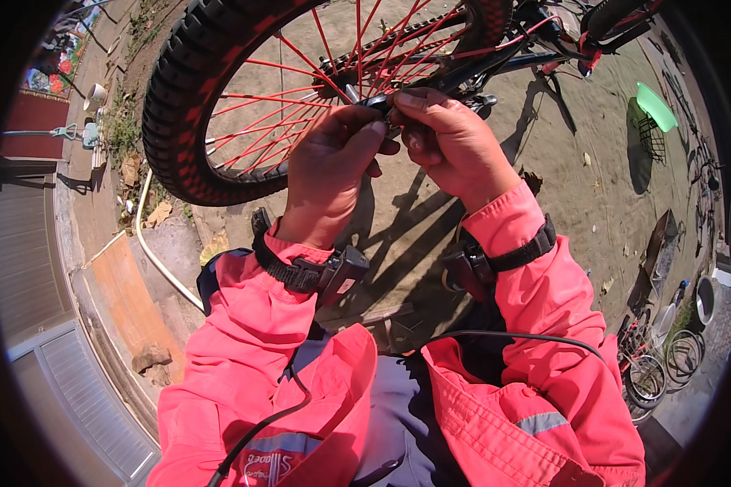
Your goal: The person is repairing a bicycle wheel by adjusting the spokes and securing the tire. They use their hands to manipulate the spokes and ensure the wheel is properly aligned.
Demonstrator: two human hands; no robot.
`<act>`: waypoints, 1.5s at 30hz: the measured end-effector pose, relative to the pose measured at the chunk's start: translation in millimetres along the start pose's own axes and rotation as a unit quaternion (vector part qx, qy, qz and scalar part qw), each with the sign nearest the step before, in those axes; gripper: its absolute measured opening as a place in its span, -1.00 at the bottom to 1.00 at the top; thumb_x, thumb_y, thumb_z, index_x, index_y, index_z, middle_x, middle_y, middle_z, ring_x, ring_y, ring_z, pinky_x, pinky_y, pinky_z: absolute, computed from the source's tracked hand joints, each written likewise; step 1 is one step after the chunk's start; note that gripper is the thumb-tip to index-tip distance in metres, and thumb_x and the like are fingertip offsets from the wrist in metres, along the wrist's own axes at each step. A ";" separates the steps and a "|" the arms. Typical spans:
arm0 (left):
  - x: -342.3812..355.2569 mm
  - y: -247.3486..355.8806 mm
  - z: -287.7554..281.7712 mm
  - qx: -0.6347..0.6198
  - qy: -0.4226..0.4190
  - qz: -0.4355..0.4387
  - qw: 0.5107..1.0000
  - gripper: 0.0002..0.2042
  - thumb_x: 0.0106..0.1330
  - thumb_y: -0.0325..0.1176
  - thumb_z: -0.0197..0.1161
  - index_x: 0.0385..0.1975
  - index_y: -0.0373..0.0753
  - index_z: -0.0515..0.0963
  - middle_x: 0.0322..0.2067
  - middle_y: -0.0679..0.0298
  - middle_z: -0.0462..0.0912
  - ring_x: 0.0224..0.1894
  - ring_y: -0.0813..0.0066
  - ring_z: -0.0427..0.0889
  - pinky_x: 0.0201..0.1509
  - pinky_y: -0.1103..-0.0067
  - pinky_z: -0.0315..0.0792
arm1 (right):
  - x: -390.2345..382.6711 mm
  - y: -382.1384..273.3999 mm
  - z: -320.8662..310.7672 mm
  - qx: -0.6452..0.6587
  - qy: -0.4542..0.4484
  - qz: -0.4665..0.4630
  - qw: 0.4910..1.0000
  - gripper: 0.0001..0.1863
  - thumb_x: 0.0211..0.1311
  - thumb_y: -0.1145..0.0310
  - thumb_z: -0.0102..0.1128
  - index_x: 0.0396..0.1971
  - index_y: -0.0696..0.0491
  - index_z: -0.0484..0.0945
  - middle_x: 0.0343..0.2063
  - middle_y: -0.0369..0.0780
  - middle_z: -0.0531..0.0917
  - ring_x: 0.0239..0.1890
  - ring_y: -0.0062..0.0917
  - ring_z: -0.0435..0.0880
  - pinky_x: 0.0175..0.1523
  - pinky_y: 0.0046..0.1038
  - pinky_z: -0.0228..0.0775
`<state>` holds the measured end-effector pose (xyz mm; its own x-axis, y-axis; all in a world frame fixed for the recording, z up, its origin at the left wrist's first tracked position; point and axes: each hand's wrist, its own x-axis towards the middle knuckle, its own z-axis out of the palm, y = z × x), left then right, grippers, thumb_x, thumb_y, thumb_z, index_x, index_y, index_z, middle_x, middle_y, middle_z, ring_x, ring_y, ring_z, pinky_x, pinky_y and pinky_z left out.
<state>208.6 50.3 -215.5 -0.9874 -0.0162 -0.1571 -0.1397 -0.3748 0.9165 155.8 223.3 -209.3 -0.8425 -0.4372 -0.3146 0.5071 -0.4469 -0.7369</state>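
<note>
A bicycle wheel [170, 130] with a knobby black-and-red tire and red spokes fills the top centre. My left hand [337, 162] and my right hand [447, 142] are close together at a small black part [375, 101] by the wheel's hub, both closed on it with thumbs and fingers. The part's exact shape is mostly hidden under the fingers. A dark bicycle frame tube [455, 77] runs up to the right from there, and a chain [390, 36] shows behind the spokes.
At right lie a green plastic object [655, 104] on a black wire rack [653, 144], and bicycle wheels and rims [681, 357]. At left are a pale hose [141, 203], an orange board [126, 300], grey corrugated panels [97, 373] and a white pot [95, 96].
</note>
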 end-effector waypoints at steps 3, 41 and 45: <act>0.3 1.3 1.0 0.012 0.006 -0.006 1.000 -0.82 0.45 -0.44 0.30 -0.02 -0.27 0.61 -0.18 0.32 0.76 -0.21 0.58 0.76 -0.32 0.69 0.47 | 1.2 0.1 0.2 -0.009 0.003 0.000 1.000 -0.79 0.42 0.26 0.35 -0.11 0.07 0.66 -0.40 -0.37 0.68 -0.58 -0.79 0.46 -0.53 -0.73 0.15; 2.9 -1.4 10.9 0.028 0.043 -0.038 0.998 -0.82 0.51 -0.37 0.28 -0.03 -0.30 0.54 -0.23 0.25 0.75 -0.25 0.56 0.71 -0.28 0.66 0.45 | 3.8 -7.3 2.0 -0.151 0.041 -0.033 0.987 -0.82 0.39 0.32 0.37 -0.13 0.08 0.71 -0.47 -0.42 0.66 -0.61 -0.82 0.47 -0.52 -0.73 0.18; 1.8 -5.1 12.6 0.008 0.048 -0.023 0.999 -0.81 0.50 -0.38 0.29 -0.01 -0.30 0.55 -0.19 0.28 0.76 -0.21 0.56 0.76 -0.28 0.69 0.48 | 4.8 -6.1 4.3 -0.122 0.057 -0.013 0.991 -0.83 0.38 0.30 0.38 -0.15 0.06 0.71 -0.47 -0.43 0.64 -0.59 -0.83 0.47 -0.50 -0.75 0.19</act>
<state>206.6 63.9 -215.9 -0.9687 -0.0877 -0.2323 -0.1863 -0.3622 0.9133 149.4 220.6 -203.8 -0.8763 -0.3315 -0.3495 0.4386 -0.2492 -0.8634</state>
